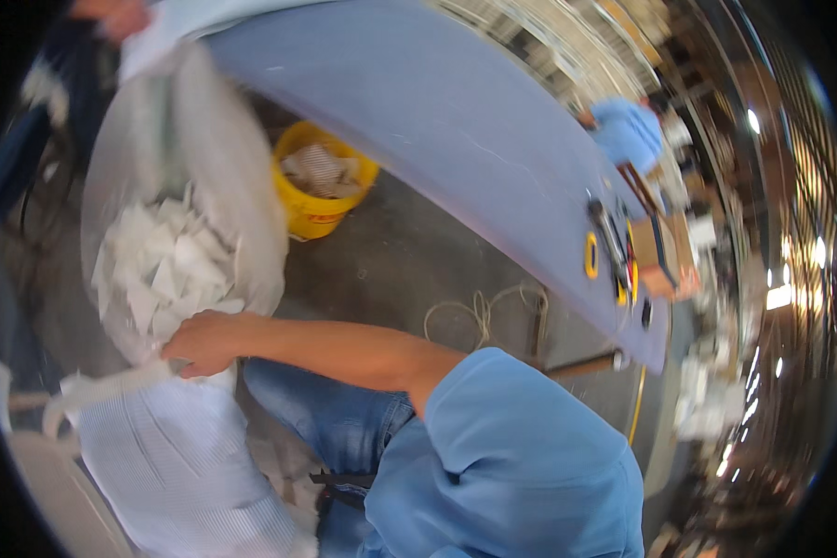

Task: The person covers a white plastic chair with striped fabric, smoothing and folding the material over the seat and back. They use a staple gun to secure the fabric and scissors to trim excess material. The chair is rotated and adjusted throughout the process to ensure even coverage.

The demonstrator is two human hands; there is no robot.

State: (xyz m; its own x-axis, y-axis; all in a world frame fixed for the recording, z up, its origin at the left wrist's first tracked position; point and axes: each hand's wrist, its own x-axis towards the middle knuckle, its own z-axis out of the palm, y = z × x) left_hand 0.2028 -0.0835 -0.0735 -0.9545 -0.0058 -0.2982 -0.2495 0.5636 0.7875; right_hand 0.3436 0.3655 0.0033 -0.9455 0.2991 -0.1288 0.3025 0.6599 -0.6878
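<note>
My right hand (205, 344) reaches across to the left, blurred, its fingers curled down at the near edge of a clear plastic bag (265, 223). White scraps (167, 270), many of them angular, fill the bag's lower part. A pale white strip (112, 383) runs leftward from my closed fingers and bends down at its far end. Just below the hand lies a white, finely ribbed sheet (172, 456), bulging and creased. My left hand does not show. At the upper left, a blurred hand of another person (116, 17) is near the bag's top.
A yellow bucket (298, 206) with scraps stands beyond the bag. Behind it stretches a long blue-grey table (418, 112), with yellow and black hand tools (614, 246) and a cardboard box (660, 256) at its right end. Cord (479, 316) coils below; a blue-shirted person (628, 130) is farther back.
</note>
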